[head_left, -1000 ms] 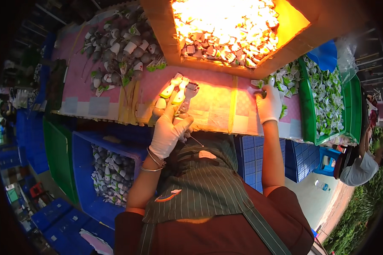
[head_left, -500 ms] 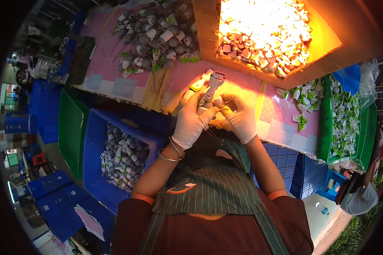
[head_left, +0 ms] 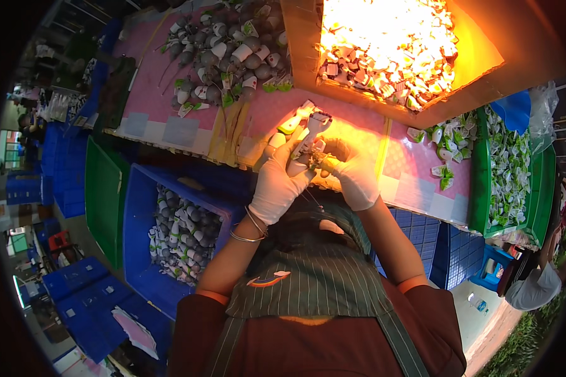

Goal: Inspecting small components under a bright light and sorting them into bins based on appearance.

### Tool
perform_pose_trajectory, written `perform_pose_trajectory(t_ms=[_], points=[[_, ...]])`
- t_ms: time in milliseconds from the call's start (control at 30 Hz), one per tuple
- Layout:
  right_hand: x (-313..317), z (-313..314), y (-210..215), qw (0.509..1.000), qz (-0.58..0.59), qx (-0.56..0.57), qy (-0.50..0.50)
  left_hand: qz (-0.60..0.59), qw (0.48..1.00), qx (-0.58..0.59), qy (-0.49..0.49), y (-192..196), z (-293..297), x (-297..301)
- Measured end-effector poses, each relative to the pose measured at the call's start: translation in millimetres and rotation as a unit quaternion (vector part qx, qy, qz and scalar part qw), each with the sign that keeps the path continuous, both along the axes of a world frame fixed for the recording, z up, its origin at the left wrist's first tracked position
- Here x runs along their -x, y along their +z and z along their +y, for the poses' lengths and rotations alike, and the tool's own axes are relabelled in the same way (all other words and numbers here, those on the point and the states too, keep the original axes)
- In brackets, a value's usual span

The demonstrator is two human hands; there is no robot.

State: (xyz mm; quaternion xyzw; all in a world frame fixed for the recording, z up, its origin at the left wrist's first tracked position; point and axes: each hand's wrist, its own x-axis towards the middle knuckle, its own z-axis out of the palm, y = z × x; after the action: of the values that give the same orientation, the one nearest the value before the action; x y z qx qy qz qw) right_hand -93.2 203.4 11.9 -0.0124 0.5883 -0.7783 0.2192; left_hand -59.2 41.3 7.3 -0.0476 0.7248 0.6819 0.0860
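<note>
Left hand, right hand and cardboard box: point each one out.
Left hand [head_left: 277, 187]: head view, on the middle of the hand.
Right hand [head_left: 359, 181]: head view, on the middle of the hand.
Cardboard box [head_left: 303, 47]: head view, on its brown left side.

At right, a clear bottle [head_left: 478, 303] is on the pale floor [head_left: 458, 317] near a grey-topped person [head_left: 534, 290] and green foliage [head_left: 516, 353]; at left, blue boxes [head_left: 89, 305] sit near a red object [head_left: 59, 240].

Pale grey piece [head_left: 315, 129], held, broad dark-edged end pointing away; white-and-green piece [head_left: 291, 124] just left, angled likewise
</note>
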Motion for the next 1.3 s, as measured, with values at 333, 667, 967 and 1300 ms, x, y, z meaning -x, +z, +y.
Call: perform_pose_trajectory(t_ms=[333, 667, 967, 1300], points=[[-6.3, -5.3, 1.0, 0.997, -0.03, 0.067, -0.016, 0.12, 0.989, 0.071, -0.044, 8.3, 3.4, -0.8], [-8.4, -4.2, 1.0, 0.999, 0.022, 0.019, 0.034, 0.193, 0.946, 0.252, -0.062, 19.9, -7.1, -6.4], [8.4, 31.8, 11.0, 0.905, -0.327, 0.172, 0.211, 0.337, 0.812, 0.462, -0.119, 53.8, -22.4, -4.6], [5.7, 14.3, 20.4, 0.733, 0.555, -0.355, 0.171, -0.141, 0.964, 0.021, -0.223, 35.9, -40.5, -4.1]])
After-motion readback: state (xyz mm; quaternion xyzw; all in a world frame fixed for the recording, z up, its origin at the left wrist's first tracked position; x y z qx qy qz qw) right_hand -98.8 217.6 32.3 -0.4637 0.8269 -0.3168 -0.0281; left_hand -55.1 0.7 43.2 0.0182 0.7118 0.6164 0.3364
